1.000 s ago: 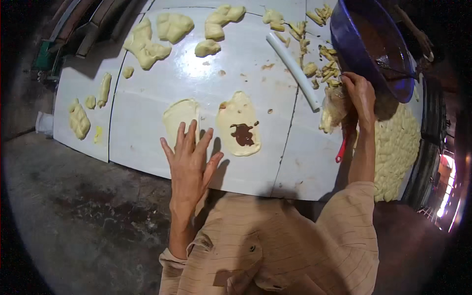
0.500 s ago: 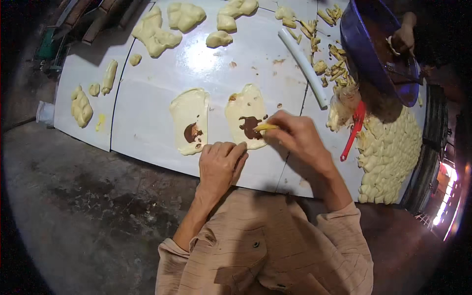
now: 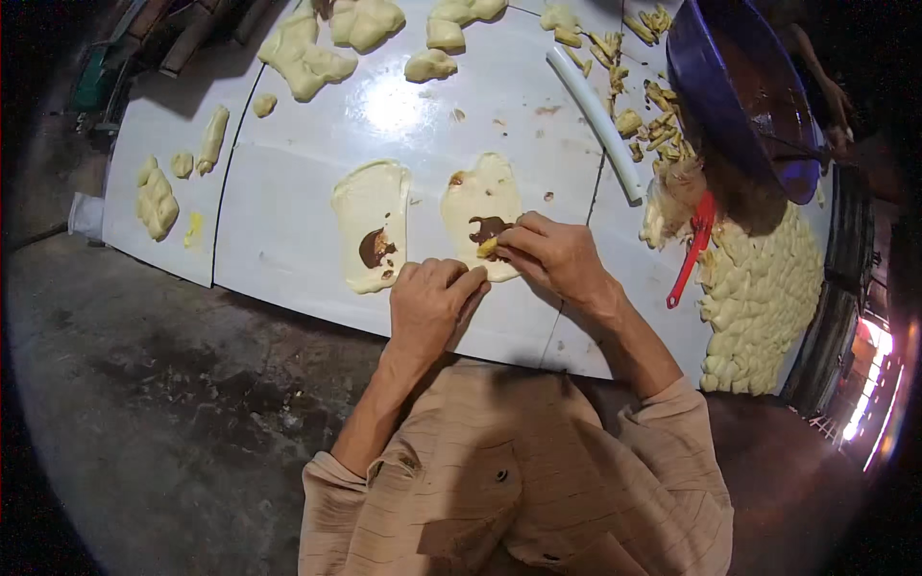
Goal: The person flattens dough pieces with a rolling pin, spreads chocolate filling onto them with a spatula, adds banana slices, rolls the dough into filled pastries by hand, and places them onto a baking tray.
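Two flattened dough sheets lie side by side on the white tabletop. The right dough sheet [image 3: 471, 204] bears a dark brown chocolate-like smear [image 3: 488, 228] towards its near end. My right hand [image 3: 557, 254] pinches a yellow banana piece [image 3: 488, 248] down onto the near edge of that smear. With fingers curled together, my left hand [image 3: 429, 302] grips the near edge of the same sheet; its fingertips are partly hidden. The left dough sheet [image 3: 370, 206] has its own brown smear [image 3: 375, 248] and nobody is touching it.
Dough lumps [image 3: 305, 58] sit along the far side, smaller ones at the left. To the right are a white tube-like roller [image 3: 595, 125], loose banana pieces [image 3: 663, 125], a red tool [image 3: 691, 250], many small dough pieces [image 3: 759, 302] and a purple basin [image 3: 706, 106]. Another person's hand [image 3: 836, 106] is beside the basin.
My right hand has moved slightly left and brought the banana piece down onto the right sheet. My left hand has shifted a little up. The other person's hand has left the basin's inside.
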`<action>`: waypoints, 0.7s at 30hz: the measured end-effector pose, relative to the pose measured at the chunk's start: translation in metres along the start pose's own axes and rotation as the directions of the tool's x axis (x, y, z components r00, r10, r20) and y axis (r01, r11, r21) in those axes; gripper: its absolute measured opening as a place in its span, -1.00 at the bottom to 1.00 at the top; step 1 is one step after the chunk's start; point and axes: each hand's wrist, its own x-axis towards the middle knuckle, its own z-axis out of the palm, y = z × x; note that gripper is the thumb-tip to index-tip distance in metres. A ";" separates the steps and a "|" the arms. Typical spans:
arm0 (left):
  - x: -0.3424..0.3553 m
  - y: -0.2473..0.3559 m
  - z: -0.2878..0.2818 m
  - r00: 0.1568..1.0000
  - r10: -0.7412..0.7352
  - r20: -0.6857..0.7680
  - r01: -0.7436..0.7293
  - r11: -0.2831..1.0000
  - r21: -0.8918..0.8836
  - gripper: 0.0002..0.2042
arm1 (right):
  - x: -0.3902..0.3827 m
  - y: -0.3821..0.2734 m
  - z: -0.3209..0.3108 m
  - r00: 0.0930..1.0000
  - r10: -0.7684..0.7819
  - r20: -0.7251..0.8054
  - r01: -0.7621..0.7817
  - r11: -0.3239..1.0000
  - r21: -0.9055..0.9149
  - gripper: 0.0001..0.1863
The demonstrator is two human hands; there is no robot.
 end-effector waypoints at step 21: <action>0.027 -0.002 -0.014 0.939 -0.324 -0.118 0.290 0.927 -0.236 -0.90 | -0.010 0.002 -0.019 0.952 0.286 -0.106 -0.249 0.930 0.272 -0.89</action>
